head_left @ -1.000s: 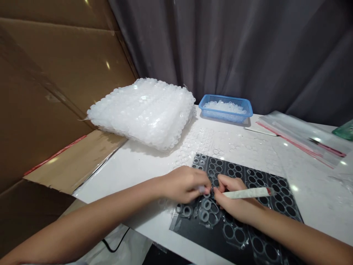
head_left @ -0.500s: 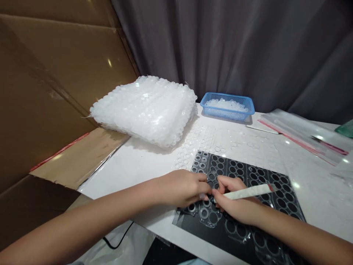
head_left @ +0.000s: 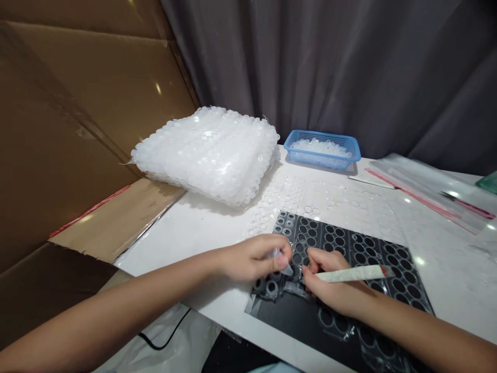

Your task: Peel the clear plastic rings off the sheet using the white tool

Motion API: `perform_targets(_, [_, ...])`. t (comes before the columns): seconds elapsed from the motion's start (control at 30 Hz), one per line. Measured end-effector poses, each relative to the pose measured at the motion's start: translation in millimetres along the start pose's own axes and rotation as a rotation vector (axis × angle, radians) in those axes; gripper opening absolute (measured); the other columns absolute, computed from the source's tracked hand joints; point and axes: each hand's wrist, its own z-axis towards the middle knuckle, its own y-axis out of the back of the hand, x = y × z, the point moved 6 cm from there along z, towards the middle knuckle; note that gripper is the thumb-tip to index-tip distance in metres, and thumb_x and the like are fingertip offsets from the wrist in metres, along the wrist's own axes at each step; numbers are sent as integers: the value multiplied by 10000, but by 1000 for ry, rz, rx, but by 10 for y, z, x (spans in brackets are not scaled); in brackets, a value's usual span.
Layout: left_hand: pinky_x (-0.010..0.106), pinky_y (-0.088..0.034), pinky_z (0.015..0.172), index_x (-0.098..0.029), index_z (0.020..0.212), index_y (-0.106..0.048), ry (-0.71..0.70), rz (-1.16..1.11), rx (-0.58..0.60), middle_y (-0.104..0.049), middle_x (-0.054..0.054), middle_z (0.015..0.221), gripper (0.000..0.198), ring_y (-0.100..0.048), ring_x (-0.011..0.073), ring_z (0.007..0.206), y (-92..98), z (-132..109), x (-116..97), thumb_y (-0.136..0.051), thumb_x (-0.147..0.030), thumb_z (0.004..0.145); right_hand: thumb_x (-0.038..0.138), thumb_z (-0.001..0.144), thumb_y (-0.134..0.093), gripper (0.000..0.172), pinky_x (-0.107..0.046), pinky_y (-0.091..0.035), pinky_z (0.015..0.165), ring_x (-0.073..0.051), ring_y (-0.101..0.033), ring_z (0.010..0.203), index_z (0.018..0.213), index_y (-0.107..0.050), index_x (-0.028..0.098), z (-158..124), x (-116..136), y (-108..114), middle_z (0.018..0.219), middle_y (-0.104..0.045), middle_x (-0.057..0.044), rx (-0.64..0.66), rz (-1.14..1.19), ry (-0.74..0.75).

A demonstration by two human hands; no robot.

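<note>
"Tool (head_left: 349, 273) wrapped in white, red near one end: which hand has it?"

"The right hand (head_left: 334, 285), pinching it between thumb and fingers over the black board (head_left: 285, 318). The tool's long end points to the right."

"And the left hand (head_left: 262, 256)?"

"Just to the left of the other, thumb and fingers pinching a small translucent piece (head_left: 287, 270). Most of that piece is hidden, so I cannot tell its full shape."

"Where does the board lie?"

"On the near right of the white table (head_left: 166, 238), with clear ring sheets (head_left: 334, 238) in rows across it."

"And farther off?"

"A bulky translucent bundle (head_left: 209, 155) at far left; to its right, a blue basket (head_left: 320, 160) holding small translucent pieces."
</note>
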Motion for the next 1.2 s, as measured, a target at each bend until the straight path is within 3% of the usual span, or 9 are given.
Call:
perform_targets(0.07, [219,-426,676,-163,865,-469,26,0,-8,-580,54,889,124,-530,115,764,37,-46,-1,-355,-200,899,227,773,-452,249,-220,-300,491,-101,-454,497,578,-300,198,-18,-23,-9,497,-460,43,3,32,-9])
perform_targets(0.27, [221,-392,585,-198,984,-498,1,307,212,-620,25,851,150,-543,129,694,-190,-102,-135,-428,-154,859,271,794,-457,275,-220,-327,505,-115,-498,528,583,-296,200,-98,-23,-44,513,-481,38,53,59,8])
perform_targets(0.53, [243,-353,501,-200,994,-555,-127,574,199,-605,38,805,151,-549,137,638,-261,-95,-226,-488,-230,862,286,785,-477,264,-223,-316,493,-115,-504,519,583,-331,199,-129,29,-80,515,-519,34,107,48,17])
perform_targets(0.93, [239,-361,485,-179,883,-558,-116,715,132,-592,33,793,87,-548,134,627,-388,-102,-296,-508,-234,837,231,760,-471,227,-218,-301,478,-108,-497,516,583,-332,199,-105,121,-96,528,-536,30,82,43,135])
perform_targets(1.03, [229,-386,526,-166,860,-545,-89,528,99,-586,43,799,79,-541,130,648,-348,-144,-304,-479,-201,833,223,751,-473,226,-219,-316,483,-109,-504,515,577,-330,199,-106,133,-89,522,-534,30,64,26,165])
perform_targets(1.1, [215,-403,550,-160,840,-527,-15,216,32,-571,30,749,104,-530,113,640,-237,-196,-272,-448,-228,852,225,752,-474,230,-219,-330,487,-110,-514,515,576,-328,199,-121,132,-82,520,-537,30,57,26,169])
perform_targets(1.2, [193,-379,473,-163,771,-478,190,-313,-178,-472,-28,574,195,-462,77,494,29,-247,-103,-433,-328,863,238,756,-482,240,-215,-357,493,-114,-544,525,579,-325,198,-137,121,-78,526,-548,29,63,52,144])
